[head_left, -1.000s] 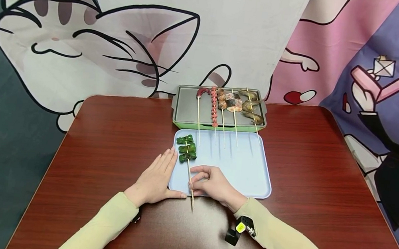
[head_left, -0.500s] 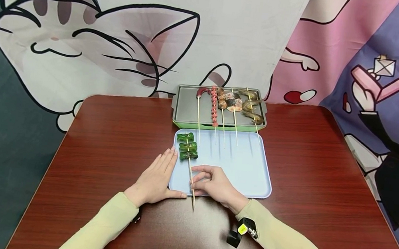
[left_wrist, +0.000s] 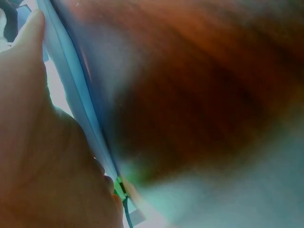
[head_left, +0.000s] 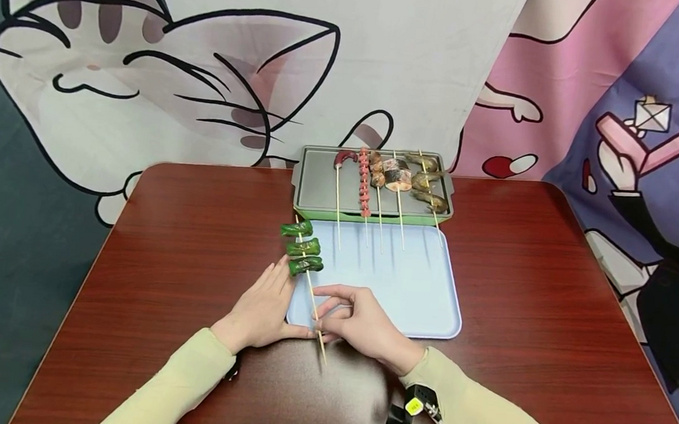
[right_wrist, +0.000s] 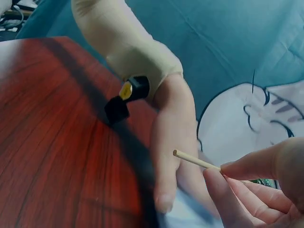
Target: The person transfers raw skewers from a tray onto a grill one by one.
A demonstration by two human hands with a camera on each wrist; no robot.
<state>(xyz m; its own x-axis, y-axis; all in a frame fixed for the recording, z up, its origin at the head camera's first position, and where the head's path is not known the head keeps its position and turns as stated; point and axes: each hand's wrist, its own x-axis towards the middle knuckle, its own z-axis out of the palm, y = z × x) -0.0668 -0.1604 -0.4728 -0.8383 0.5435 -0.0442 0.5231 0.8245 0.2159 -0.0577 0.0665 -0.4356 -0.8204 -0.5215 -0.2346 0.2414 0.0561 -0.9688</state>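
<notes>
My right hand (head_left: 359, 323) pinches the wooden stick of a green pepper skewer (head_left: 304, 248) between thumb and fingers. Its three pepper pieces lean over the left rim of the light blue tray (head_left: 394, 279), above my left fingertips. In the right wrist view the blunt stick end (right_wrist: 187, 157) pokes out past the pinching right hand (right_wrist: 256, 190). With fingers straight, my left hand (head_left: 263, 303) rests along the tray's left edge, thumb at the near corner. The left wrist view shows that hand (left_wrist: 52, 142) dark beside the tray's side (left_wrist: 78, 85).
Behind the tray stands a grey-topped green grill (head_left: 318, 182). On it lie several skewers: a dark red curled piece (head_left: 346, 158), pink pieces (head_left: 364, 184), brown balls (head_left: 377, 171), a fish chunk (head_left: 397, 175) and shrimp-like pieces (head_left: 428, 183). Their sticks overhang the tray.
The pepper skewer has swung left, from over the tray to across its left rim, its top tilting left. My right hand has shifted slightly left and nearer. The left hand stays put.
</notes>
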